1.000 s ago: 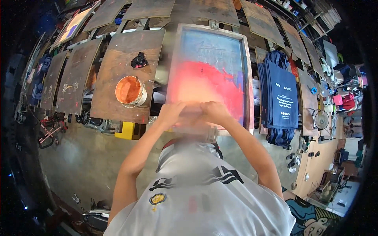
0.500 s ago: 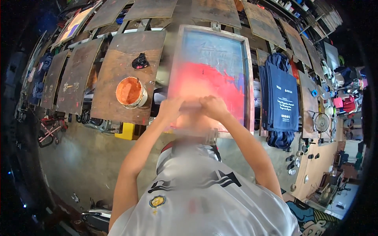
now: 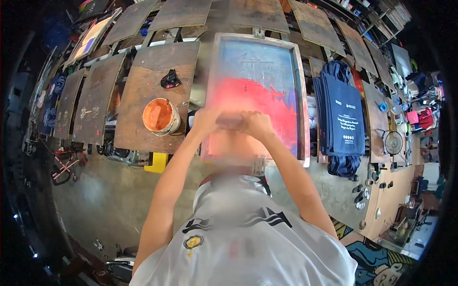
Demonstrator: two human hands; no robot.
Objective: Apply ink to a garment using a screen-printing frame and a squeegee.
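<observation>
Both my hands are closed on a squeegee [image 3: 230, 121] with a brownish bar, held crosswise over a screen-printing frame [image 3: 301, 102]. My left hand [image 3: 207, 122] grips its left end, and my right hand [image 3: 256, 123] has its fingers wrapped round the right end. A blur down the middle of the picture hides the squeegee's lower edge, so I cannot tell how it meets the mesh. Red-pink ink [image 3: 260, 97] covers the near and middle part of the screen. Farther off, the mesh [image 3: 260, 55] shows blue-grey.
On the wooden board [image 3: 129, 114] at left stand a bucket of orange ink [image 3: 160, 117] and a crumpled black item [image 3: 171, 79]. Dark blue printed bags [image 3: 341, 114] lie stacked at right. Beyond them is a round fan [image 3: 392, 142]. More boards line the far side.
My hands and the squeegee have moved slightly away from my body across the screen, with the grip unchanged. The whole view has shifted a little.
</observation>
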